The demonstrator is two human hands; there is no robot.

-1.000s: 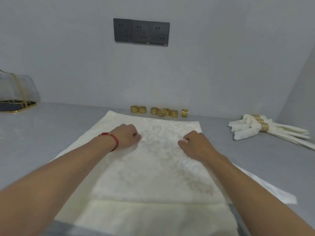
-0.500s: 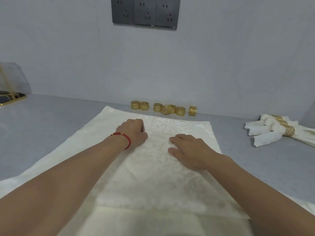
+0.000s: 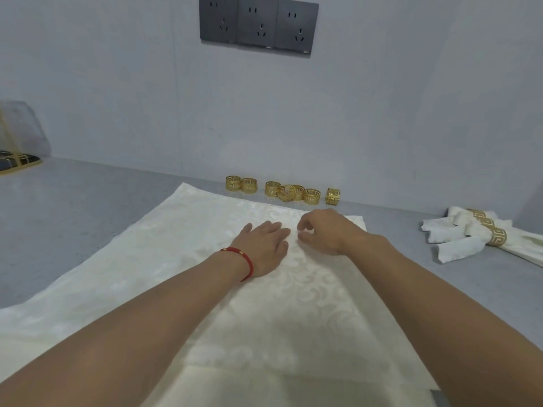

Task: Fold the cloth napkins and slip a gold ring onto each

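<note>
On the grey counter (image 3: 88, 207) a napkin (image 3: 205, 274) lies spread under my hands, unfolded: my left hand (image 3: 261, 248) presses it flat, my right hand (image 3: 320, 235) pinches it. Beyond my fingers wait loose rings (image 3: 282, 190); finished napkins (image 3: 470, 236) lie to my right.

Both forearms reach forward. The left hand (image 3: 263, 249) lies flat, fingers straight; the right hand (image 3: 324, 233) hovers beside it, fingers curled.

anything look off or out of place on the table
Only slightly: in the row of gold rings by the wall, one ring is tipped, leaning against its neighbours. The rest stand in line.
</note>
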